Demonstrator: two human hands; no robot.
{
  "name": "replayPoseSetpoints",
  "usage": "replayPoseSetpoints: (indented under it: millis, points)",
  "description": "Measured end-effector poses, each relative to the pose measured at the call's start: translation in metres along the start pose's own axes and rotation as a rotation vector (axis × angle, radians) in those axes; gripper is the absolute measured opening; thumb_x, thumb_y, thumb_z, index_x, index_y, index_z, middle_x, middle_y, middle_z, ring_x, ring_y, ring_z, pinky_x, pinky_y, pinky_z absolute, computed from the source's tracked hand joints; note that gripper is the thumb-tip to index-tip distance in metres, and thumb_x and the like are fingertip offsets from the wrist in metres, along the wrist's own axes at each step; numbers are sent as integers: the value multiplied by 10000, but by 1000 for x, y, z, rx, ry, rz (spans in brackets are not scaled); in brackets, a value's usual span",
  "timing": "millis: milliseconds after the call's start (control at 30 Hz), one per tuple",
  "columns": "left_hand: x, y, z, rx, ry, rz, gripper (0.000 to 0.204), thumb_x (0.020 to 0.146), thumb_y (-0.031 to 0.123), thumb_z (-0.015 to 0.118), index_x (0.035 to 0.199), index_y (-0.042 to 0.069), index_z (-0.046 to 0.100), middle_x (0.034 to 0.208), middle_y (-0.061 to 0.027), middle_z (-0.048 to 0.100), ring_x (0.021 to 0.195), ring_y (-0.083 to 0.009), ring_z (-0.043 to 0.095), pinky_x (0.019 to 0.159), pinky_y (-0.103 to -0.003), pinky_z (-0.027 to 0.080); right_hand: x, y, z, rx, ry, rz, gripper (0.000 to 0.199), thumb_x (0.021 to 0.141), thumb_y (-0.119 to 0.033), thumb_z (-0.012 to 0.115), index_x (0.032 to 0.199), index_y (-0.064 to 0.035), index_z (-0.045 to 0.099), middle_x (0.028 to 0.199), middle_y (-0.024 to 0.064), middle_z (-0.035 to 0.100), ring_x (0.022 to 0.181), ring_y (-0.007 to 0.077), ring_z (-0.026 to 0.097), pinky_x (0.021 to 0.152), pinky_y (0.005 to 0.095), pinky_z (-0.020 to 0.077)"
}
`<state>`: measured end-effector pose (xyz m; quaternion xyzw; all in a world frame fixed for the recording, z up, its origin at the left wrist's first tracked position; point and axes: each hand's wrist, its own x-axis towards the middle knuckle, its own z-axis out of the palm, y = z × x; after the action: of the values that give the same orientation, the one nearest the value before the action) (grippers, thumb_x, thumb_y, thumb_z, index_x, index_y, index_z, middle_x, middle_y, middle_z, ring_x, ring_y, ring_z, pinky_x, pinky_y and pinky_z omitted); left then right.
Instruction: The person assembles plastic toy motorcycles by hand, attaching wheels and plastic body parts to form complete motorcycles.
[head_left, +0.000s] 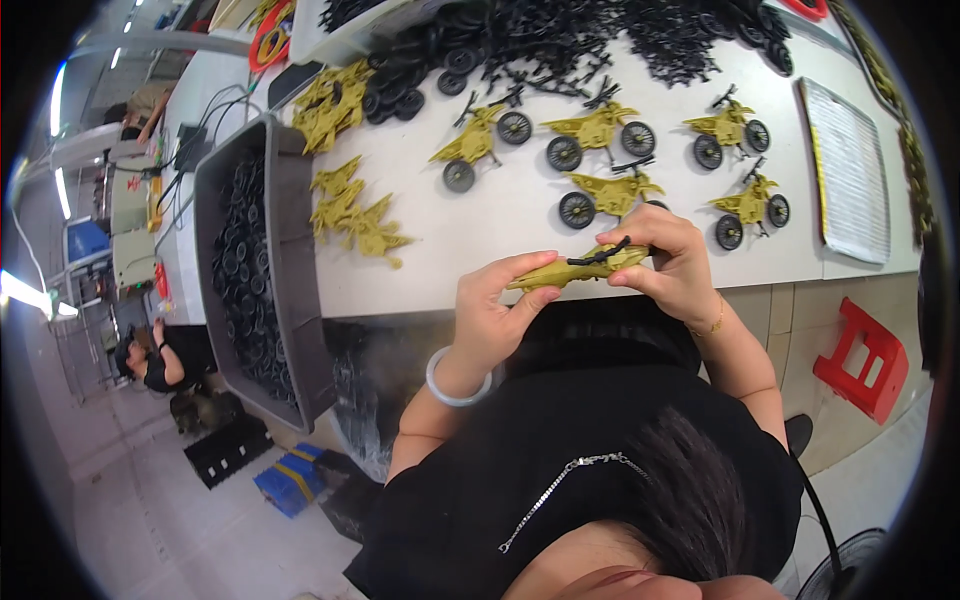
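Just over the table's near edge, my left hand [490, 310] and my right hand [668, 258] grip the two ends of a yellow toy motorcycle body [565, 273]. A black handlebar piece [600, 254] lies across its top, close to my right fingertips. No wheels show on this body. Beyond my hands stand several yellow toy motorcycles with black wheels and handlebars, among them one toy motorcycle [605, 195] right behind my right hand. Loose yellow bodies [365, 228] lie in a small heap to the left of them.
A grey bin [318, 340] full of black wheels stands at the left. Black handlebar parts [560, 50] and wheels [405, 103] are piled along the far side. At right are a white tray [848, 175] and a red stool [862, 360]. Another person [165, 365] works far left.
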<state>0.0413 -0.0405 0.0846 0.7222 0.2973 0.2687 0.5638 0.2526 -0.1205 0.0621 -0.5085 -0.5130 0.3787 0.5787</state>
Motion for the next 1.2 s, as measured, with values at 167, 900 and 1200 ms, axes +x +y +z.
replayPoseSetpoints:
  millis: [167, 900, 1200]
  points:
    - [-5, -11, 7, -113, 2, -57, 267, 868, 64, 623, 1111, -47, 626, 1020, -150, 686, 937, -196, 651, 849, -306, 491, -9, 10, -15, 36, 18, 53, 309, 671, -112, 818, 907, 14, 663, 881, 80, 649, 806, 166, 581, 728, 282, 454]
    - [25, -6, 35, 138, -131, 150, 317, 833, 144, 640, 1103, -22, 623, 1120, -176, 635, 1063, -309, 593, 946, -365, 428, 13, 59, -390, -62, 687, 352, 296, 915, -238, 624, 1047, 27, 637, 882, 33, 659, 759, 76, 587, 693, 201, 463]
    - [17, -10, 35, 354, -21, 109, 249, 775, 97, 682, 1011, 26, 652, 1001, -138, 640, 955, -326, 594, 857, -381, 458, 30, 117, -419, -620, 730, 453, 403, 857, -369, 645, 1044, -15, 695, 884, 51, 684, 780, 107, 583, 719, 264, 457]
